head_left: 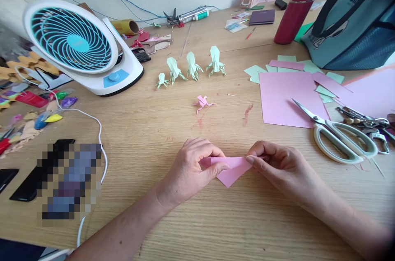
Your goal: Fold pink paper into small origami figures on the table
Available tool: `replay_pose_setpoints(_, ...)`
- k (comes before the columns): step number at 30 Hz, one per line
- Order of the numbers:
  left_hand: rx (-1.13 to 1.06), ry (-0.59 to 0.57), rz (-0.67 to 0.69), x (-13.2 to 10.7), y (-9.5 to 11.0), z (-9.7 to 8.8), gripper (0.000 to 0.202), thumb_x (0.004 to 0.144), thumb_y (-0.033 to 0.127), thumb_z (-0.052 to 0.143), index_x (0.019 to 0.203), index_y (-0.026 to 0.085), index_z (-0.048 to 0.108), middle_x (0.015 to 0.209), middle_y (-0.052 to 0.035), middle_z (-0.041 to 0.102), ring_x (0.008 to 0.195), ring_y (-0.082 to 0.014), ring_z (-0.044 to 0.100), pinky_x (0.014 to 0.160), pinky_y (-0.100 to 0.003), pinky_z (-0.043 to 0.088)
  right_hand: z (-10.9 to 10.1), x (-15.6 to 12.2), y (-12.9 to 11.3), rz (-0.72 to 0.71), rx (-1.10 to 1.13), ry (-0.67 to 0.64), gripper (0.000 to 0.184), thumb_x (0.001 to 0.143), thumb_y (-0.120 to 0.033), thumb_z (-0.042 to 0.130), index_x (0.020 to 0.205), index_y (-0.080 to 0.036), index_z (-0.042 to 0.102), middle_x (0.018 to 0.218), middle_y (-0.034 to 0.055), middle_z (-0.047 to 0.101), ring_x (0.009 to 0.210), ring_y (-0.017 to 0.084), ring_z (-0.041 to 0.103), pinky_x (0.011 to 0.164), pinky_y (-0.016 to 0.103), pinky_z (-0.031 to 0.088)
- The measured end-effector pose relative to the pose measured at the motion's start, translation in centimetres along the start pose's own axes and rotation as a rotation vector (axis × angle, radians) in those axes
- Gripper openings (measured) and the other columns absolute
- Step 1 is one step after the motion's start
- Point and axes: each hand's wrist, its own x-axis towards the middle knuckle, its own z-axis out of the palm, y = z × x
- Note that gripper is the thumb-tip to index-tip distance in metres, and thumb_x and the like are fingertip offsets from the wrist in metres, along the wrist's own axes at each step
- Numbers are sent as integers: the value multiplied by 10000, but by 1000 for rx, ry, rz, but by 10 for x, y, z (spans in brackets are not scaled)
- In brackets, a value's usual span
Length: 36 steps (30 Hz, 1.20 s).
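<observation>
Wood tbl holds fan L, 4 lt-grn paper figs & pink fig mid, scissors & flask R.

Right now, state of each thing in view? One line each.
Small pink paper sheet: folded, between left hand and right hand
White-handled metal scissors: blades closed
Large pink paper square: flat
Crimson cylindrical flask: standing, capped
Four pale-green paper figures: folded, standing
Small pink paper figure: folded
Round white plastic fan: standing; running or off unclear
Dark-purple rectangular booklet: closed
Blue fabric bag: upright
</observation>
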Motion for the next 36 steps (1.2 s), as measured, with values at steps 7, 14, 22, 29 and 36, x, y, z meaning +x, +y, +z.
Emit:
replay_pose_setpoints(7,-68,-2,-87,1,2,-1,149,805,179,745,685,173,658,711,18,659,701,-123,574,713,-262,413,-2,0,0,25,-36,-17,296,900,-445,592,737,-198,588,672,6,560,628,140,475,541,257,363)
replay_pose_setpoints(14,-83,0,-103,1,-1,-1,147,797,159,753,677,165,667,689,24,646,696,-114,559,722,-251,404,-2,-1,-2,38,-54,-18,315,876,-470,621,735,-192,579,687,3,568,642,137,479,556,256,365)
replay_pose_setpoints(22,-72,-35,-90,2,0,-2,138,802,136,741,685,163,674,678,31,627,700,-109,551,736,-245,401,-2,-4,-4,13,-182,-67,263,940,-401,545,781,-196,589,710,-9,581,663,134,501,582,249,387)
replay_pose_setpoints(29,-63,-96,-28,-2,1,1,137,832,194,725,708,169,673,687,36,610,730,-109,546,781,-253,398,3,-11,-3,-37,-312,-141,258,942,-370,545,760,-199,610,678,-13,589,614,127,499,525,238,375)
replay_pose_setpoints(36,-38,-194,-86,-1,3,0,142,841,207,721,709,184,673,695,50,627,730,-97,546,774,-245,384,6,-11,-8,-212,-582,-135,218,945,-233,516,740,-187,575,667,-14,556,605,123,482,567,263,358)
